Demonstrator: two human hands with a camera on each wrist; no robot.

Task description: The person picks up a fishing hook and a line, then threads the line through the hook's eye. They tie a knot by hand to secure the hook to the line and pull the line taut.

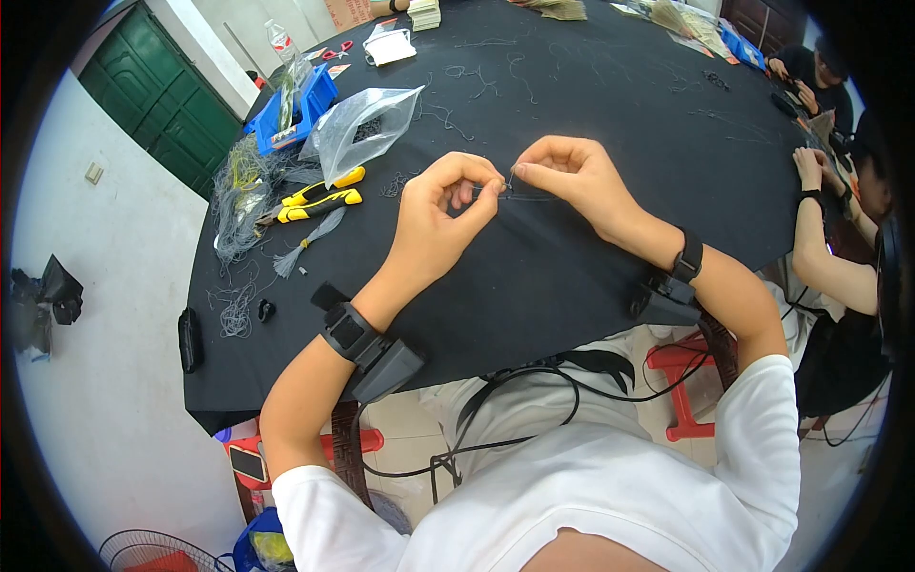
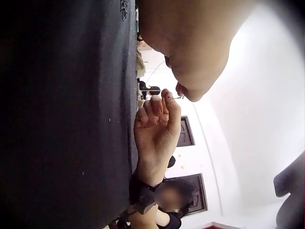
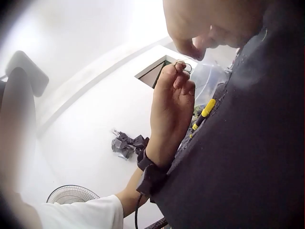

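Note:
Both hands meet over the black-covered table (image 1: 515, 296), fingertips close together. My left hand (image 1: 443, 205) pinches a small curved hook (image 3: 189, 67) between thumb and forefinger; the hook's bend shows beside those fingertips in the right wrist view. Opposite it, my right hand (image 1: 577, 181) has thumb and forefinger pressed together on a thin line (image 1: 536, 198), whose strands trail to the right below the fingers. In the left wrist view the right hand's other fingers are loosely curled. How the line meets the hook is too small to tell.
Yellow-and-black pliers (image 1: 319, 205), a tied bundle of grey strands (image 1: 310, 243) and tangled line (image 1: 233, 205) lie to the left. Behind them are a clear plastic bag (image 1: 367, 129) and a blue bin (image 1: 310, 105). Other people (image 1: 839, 191) sit at the right edge.

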